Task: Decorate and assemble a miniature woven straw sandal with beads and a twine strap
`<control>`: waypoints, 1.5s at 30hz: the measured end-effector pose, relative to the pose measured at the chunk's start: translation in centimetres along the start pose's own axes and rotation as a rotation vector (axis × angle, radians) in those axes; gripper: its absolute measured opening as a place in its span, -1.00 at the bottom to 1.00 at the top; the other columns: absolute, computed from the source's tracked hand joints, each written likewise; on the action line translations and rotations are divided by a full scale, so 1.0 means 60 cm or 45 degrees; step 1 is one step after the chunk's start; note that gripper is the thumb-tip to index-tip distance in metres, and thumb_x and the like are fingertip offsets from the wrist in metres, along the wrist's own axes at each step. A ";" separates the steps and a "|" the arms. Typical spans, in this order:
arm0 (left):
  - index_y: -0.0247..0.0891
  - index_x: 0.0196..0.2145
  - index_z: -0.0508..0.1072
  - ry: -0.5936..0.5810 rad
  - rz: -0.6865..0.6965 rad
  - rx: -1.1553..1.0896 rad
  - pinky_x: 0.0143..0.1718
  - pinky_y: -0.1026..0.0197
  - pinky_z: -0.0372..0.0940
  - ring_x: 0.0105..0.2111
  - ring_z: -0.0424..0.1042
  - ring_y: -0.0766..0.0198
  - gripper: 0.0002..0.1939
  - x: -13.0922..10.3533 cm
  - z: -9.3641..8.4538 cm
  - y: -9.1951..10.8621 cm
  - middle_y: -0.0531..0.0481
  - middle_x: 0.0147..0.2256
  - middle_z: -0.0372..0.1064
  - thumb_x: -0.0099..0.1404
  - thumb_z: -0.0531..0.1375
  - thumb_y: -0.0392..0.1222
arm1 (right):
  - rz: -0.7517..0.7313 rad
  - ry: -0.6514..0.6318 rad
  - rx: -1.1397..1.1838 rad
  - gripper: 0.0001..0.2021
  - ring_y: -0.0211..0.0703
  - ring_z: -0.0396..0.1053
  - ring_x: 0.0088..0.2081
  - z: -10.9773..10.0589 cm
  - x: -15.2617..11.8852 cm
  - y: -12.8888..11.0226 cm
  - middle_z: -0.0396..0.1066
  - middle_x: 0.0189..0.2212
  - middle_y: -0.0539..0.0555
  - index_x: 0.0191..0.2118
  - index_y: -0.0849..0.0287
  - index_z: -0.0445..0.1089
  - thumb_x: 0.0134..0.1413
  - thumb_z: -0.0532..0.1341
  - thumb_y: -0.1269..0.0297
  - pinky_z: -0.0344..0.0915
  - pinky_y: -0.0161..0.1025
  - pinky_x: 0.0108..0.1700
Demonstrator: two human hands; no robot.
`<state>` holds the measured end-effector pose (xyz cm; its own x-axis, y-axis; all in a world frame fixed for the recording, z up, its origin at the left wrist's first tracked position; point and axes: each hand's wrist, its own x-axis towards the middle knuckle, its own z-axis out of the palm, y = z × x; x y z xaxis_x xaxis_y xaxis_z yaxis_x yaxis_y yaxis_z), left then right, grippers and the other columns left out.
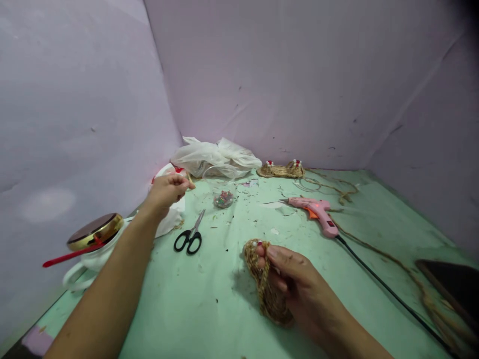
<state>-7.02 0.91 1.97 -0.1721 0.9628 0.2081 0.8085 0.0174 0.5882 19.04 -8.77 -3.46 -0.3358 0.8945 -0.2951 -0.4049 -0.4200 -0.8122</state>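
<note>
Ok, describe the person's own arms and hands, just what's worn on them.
Both forearms are bare as far as the picture shows: no sleeves, watch or bracelets in view. The left hand and right hand wear no gloves and no visible rings. The fingernails look short and unpainted. No markings show on either arm.

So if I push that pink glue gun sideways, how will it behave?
The pink glue gun lies flat, so it would probably slide, not roll. Its black cord trails right and may drag or swing it. It looks like light, rigid plastic.
</note>
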 end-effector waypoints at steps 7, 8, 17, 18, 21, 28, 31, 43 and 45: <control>-0.26 -0.53 0.20 -0.382 -0.135 -1.121 -0.79 0.43 -0.26 -0.85 -0.08 0.58 -0.86 -0.041 -0.049 0.080 0.12 -0.72 0.23 0.00 0.16 -0.27 | -0.045 -0.020 -0.038 -0.69 -0.46 -0.13 -0.66 0.002 -0.002 -0.001 0.33 -0.48 0.03 -0.39 0.26 0.47 -0.16 0.28 0.08 -0.16 -0.40 -0.63; -0.26 -0.53 0.20 -0.414 -0.132 -1.138 -0.80 0.43 -0.27 -0.86 -0.10 0.59 -0.86 -0.044 -0.047 0.086 0.12 -0.73 0.22 0.01 0.16 -0.28 | -0.048 -0.023 -0.039 -0.70 -0.47 -0.13 -0.66 0.001 -0.002 -0.001 0.33 -0.49 0.03 -0.39 0.26 0.47 -0.15 0.28 0.08 -0.17 -0.40 -0.63; -0.30 -0.53 0.23 -0.594 -0.008 -1.163 -0.76 0.42 -0.15 -0.75 0.08 0.58 -0.85 -0.062 -0.028 0.113 -0.05 -0.45 0.42 0.05 0.19 -0.29 | -0.073 0.018 -0.053 -0.71 -0.45 -0.08 -0.65 0.000 0.001 -0.001 0.30 -0.53 0.03 -0.44 0.27 0.46 -0.17 0.29 0.09 -0.23 -0.41 -0.64; -0.31 -0.53 0.23 -0.622 -0.004 -1.165 -0.75 0.42 -0.14 -0.74 0.09 0.59 -0.86 -0.065 -0.025 0.116 -0.09 -0.39 0.43 0.06 0.19 -0.30 | -0.067 0.026 -0.060 -0.71 -0.44 -0.07 -0.65 0.000 0.001 0.000 0.27 -0.58 0.01 -0.44 0.27 0.46 -0.18 0.29 0.09 -0.24 -0.41 -0.64; -0.31 -0.51 0.24 -0.693 -0.003 -1.186 -0.76 0.41 -0.16 -0.77 0.07 0.60 -0.88 -0.072 -0.018 0.123 -0.12 -0.36 0.45 0.10 0.16 -0.32 | -0.060 0.009 -0.073 -0.71 -0.42 -0.09 -0.65 -0.002 0.003 0.001 0.14 -0.69 -0.06 -0.42 0.27 0.46 -0.17 0.28 0.10 -0.25 -0.41 -0.63; -0.31 -0.51 0.22 -0.805 -0.003 -1.143 -0.73 0.41 -0.24 -0.77 -0.02 0.62 -0.87 -0.080 -0.010 0.129 -0.08 -0.38 0.42 0.11 0.15 -0.29 | -0.066 0.004 -0.064 -0.68 -0.44 -0.07 -0.64 -0.005 0.007 0.001 0.18 -0.64 -0.04 -0.42 0.28 0.47 -0.23 0.31 0.08 -0.25 -0.41 -0.63; -0.32 -0.53 0.26 -0.864 -0.011 -0.927 -0.69 0.39 -0.16 -0.72 0.00 0.59 -0.89 -0.090 0.001 0.133 -0.07 -0.29 0.39 0.07 0.16 -0.29 | -0.097 0.020 -0.052 -0.70 -0.44 -0.01 -0.62 -0.002 0.007 0.000 0.30 -0.52 0.03 -0.40 0.25 0.49 -0.25 0.32 0.11 -0.21 -0.41 -0.63; -0.34 -0.58 0.25 -0.733 -0.209 -1.028 -0.76 0.44 -0.22 -0.76 -0.10 0.60 -0.88 -0.112 0.054 0.164 -0.01 -0.45 0.38 0.09 0.10 -0.37 | -0.107 -0.076 0.009 -0.74 -0.45 0.10 -0.64 0.003 0.005 0.009 0.30 -0.59 -0.01 -0.52 0.26 0.49 -0.31 0.36 0.14 0.02 -0.43 -0.60; -0.32 -0.58 0.20 -0.626 -0.288 -1.236 -0.79 0.45 -0.24 -0.78 -0.07 0.59 -0.85 -0.097 0.038 0.157 -0.04 -0.47 0.39 0.12 0.07 -0.39 | -0.055 -0.076 0.031 -0.72 -0.45 0.13 -0.65 0.004 0.006 0.009 0.30 -0.61 -0.01 -0.53 0.29 0.48 -0.35 0.38 0.14 0.06 -0.43 -0.60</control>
<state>2.89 -3.89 4.52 0.1553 0.9699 -0.1875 -0.0340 0.1950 0.9802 18.51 -8.74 -3.91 -0.3676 0.9013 -0.2290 -0.4403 -0.3856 -0.8108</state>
